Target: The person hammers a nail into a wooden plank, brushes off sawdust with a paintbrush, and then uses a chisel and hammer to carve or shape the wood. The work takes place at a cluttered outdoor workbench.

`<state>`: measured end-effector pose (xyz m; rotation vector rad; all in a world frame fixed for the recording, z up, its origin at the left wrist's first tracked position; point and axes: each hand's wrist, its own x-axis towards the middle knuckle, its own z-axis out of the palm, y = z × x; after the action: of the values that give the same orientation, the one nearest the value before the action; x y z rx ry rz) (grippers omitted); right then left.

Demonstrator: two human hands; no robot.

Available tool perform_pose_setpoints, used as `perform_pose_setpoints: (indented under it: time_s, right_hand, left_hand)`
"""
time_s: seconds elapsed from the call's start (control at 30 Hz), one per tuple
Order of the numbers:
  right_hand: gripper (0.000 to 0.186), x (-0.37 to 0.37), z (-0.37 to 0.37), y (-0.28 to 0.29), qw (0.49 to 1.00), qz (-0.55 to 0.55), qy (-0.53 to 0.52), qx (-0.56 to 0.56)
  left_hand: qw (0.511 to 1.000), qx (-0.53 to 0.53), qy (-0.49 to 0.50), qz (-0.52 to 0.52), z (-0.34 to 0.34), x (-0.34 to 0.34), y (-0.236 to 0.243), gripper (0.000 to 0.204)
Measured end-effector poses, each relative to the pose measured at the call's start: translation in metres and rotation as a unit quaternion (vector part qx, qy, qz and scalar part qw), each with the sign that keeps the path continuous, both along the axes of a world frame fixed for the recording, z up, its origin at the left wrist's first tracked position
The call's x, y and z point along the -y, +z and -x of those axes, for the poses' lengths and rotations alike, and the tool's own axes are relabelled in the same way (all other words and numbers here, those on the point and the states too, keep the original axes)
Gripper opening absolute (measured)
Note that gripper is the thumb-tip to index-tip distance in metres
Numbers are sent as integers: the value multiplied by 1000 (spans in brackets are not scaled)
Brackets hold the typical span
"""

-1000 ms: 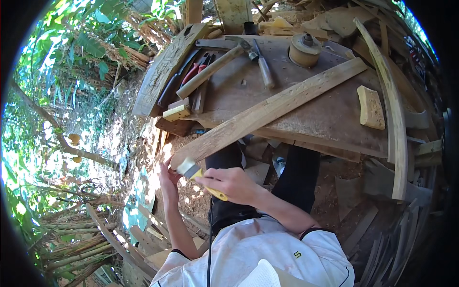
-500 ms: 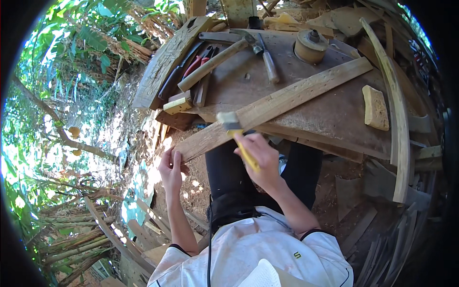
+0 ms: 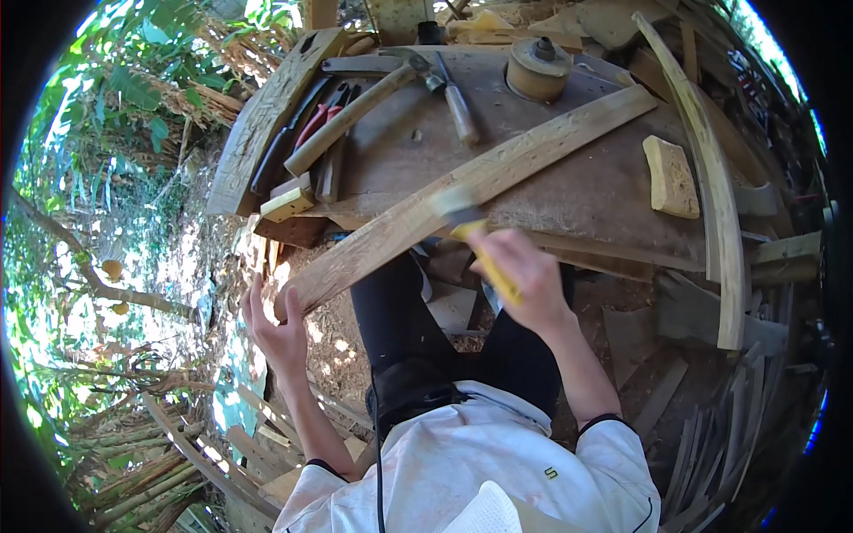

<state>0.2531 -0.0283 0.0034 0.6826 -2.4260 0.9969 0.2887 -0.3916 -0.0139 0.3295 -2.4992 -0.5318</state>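
A long wooden plank (image 3: 400,220) lies diagonally over the workbench, its near left end jutting past the bench edge. At that end is my left hand (image 3: 277,336), fingers stretched apart and the thumb against the wood. My right hand (image 3: 526,277) is closed round the yellow handle of a flat paintbrush (image 3: 464,222). The pale bristles are blurred and lie over the middle of the plank; whether they touch it I cannot tell.
On the workbench (image 3: 569,209) lie a hammer (image 3: 355,120), a chisel (image 3: 458,111), red-handled pliers (image 3: 313,123) and a small yellowish wood block (image 3: 289,204). A round wooden piece (image 3: 539,73) stands at the back. A pale wood chunk (image 3: 671,178) and a curved strip (image 3: 711,169) are at right.
My left hand's fingers have spread and loosened at the plank's end. The brush has moved right along the plank in my right hand. The whole view has shifted slightly.
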Motion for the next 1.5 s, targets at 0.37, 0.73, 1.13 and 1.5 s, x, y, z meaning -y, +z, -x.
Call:
perform_pose_setpoints:
  time_s: [0.37, 0.73, 1.13, 1.5]
  right_hand:
    - [34, -15, 8, 19, 994, -31, 92, 45]
    - [37, -33, 19, 15, 998, 20, 45, -41]
    - [32, -51, 41, 19, 988, 35, -136, -68]
    - [36, -54, 43, 16, 994, 6, -105, -31]
  left_hand:
    - [936, 57, -348, -14, 59, -96, 21, 53]
    - [934, 58, -352, 2, 61, -89, 17, 52]
    - [921, 46, -388, 7, 79, -125, 16, 48]
    - [908, 80, -409, 53, 89, -139, 22, 54]
